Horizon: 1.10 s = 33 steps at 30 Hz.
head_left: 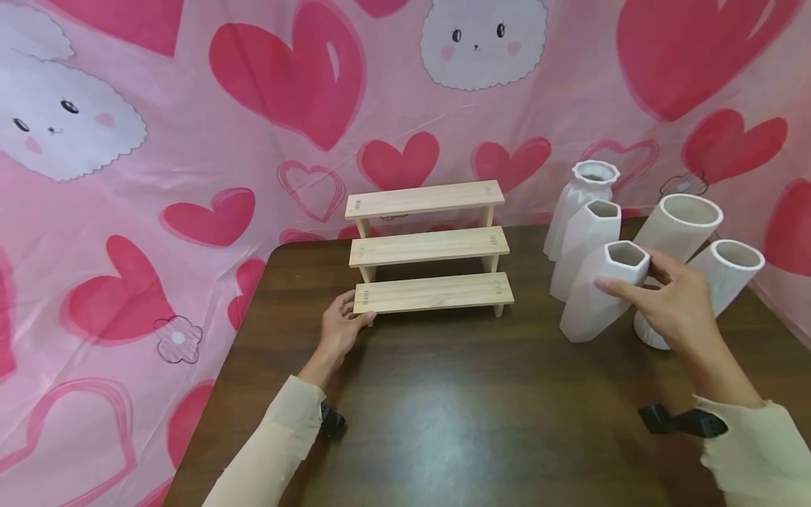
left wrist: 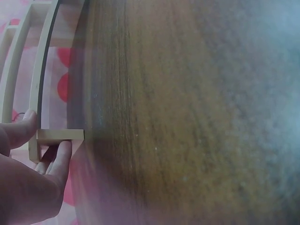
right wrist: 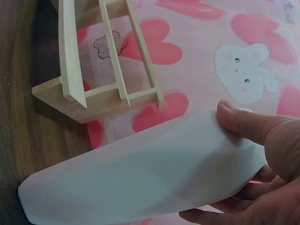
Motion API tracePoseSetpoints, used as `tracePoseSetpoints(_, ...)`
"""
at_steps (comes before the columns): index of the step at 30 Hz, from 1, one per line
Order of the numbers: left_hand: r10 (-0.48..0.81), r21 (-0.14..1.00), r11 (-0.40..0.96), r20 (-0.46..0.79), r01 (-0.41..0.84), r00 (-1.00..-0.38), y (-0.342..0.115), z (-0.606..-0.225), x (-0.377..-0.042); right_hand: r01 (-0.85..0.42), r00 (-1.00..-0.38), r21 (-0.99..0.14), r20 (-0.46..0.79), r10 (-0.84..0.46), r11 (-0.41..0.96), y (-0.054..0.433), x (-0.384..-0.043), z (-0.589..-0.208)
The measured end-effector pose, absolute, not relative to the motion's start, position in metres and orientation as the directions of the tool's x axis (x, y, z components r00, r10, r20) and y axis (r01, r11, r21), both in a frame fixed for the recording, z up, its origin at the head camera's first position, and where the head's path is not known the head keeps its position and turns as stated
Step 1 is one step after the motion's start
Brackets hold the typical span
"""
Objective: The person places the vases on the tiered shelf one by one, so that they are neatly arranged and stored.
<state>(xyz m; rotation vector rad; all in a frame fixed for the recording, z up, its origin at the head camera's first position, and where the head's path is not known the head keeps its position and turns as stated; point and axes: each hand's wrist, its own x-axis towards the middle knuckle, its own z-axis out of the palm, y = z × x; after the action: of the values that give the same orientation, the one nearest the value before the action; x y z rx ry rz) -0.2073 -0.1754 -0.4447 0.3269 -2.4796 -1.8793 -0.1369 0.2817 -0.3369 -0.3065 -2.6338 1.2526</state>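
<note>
L grip [head_left: 340, 327] on near-L corner of wooden stand [head_left: 429, 244]: partly closed, thumb on lowest step [head_left: 434, 293], fingers below vs. the leg [left wrist: 61, 134] per L wrist view. Stand at far side of counter [head_left: 443, 394], abt. centre, L of all vases; 3 steps, lowest near, highest far.

R grip [head_left: 681, 299] has near faceted vase [head_left: 595, 296] by upper part: thumb one side, fingers curled round other, spread approx. as wide as the neck. Vase white, 5-sided mouth, R part of scene, leans w/ mouth to R in head view; can't tell if base touches counter.

Other vases, also white, close by: 2nd faceted vase [head_left: 584, 246] just beyond; fluted vase [head_left: 567, 215] w/ wavy rim, farthest; far round vase [head_left: 671, 236] & near round vase [head_left: 722, 278], both R of the faceted pair, near one partly hidden behind R hand.

Pink cloth [head_left: 222, 151] w/ red hearts & white animal faces, far side + L. Sleeves [head_left: 272, 433] cream; dark wrist device [head_left: 700, 423] at R cuff.
</note>
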Motion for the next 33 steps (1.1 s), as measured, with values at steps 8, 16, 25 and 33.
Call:
tracePoseSetpoints(8,-0.169,0.967,0.216,-0.098,-0.134,-0.981,-0.174,-0.444,-0.209,0.075,-0.964,-0.790,0.098,0.246,0.608,0.273,-0.130,-0.329)
tracePoseSetpoints(16,-0.170,0.963,0.226,-0.111,-0.148,-0.979,-0.174,-0.444,-0.209,-0.061,-0.962,-0.805,0.206,0.182,0.591,0.257,-0.127,-0.316)
tracePoseSetpoints(25,-0.172,0.957,0.244,-0.119,-0.159,-0.978,-0.175,-0.443,-0.209,-0.067,-0.975,-0.773,0.184,0.123,0.630,0.240,-0.126,-0.309)
tracePoseSetpoints(33,-0.166,0.957,0.235,-0.135,-0.172,-0.977,-0.176,-0.443,-0.208,-0.113,-0.986,-0.764,0.163,0.021,0.636,0.212,-0.131,-0.297)
